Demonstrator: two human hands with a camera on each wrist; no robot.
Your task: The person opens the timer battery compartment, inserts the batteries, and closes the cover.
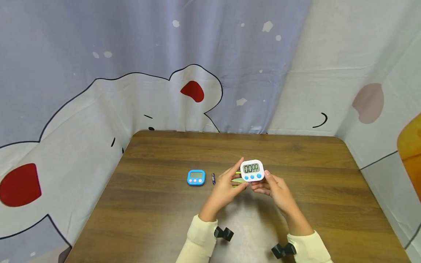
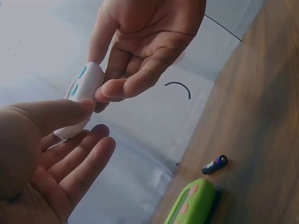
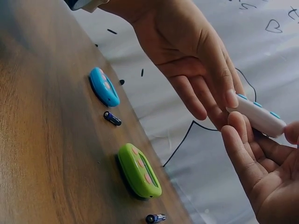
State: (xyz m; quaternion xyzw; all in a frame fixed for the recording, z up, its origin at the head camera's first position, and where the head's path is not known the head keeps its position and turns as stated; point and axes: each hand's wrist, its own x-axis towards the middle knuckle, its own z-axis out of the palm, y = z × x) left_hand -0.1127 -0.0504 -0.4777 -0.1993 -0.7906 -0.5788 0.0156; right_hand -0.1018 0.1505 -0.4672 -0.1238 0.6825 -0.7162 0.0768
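Both hands hold a white digital timer (image 1: 252,170) above the table, its screen reading zeros and its blue buttons facing up toward the head. The left hand (image 1: 225,186) pinches its left end between thumb and fingers, with other fingers spread in the left wrist view. At the opposite end, the right hand (image 1: 279,191) grips with thumb and fingertips. Below them lies a green timer (image 3: 135,170), mostly hidden by the left hand in the head view. A blue timer (image 1: 196,180) with a blank screen lies farther left.
One small dark battery (image 1: 213,178) lies between the blue and green timers. Another battery (image 3: 155,218) lies beyond the green timer in the right wrist view. The wooden table (image 1: 158,215) meets a printed curtain (image 1: 243,80) at its back and sides.
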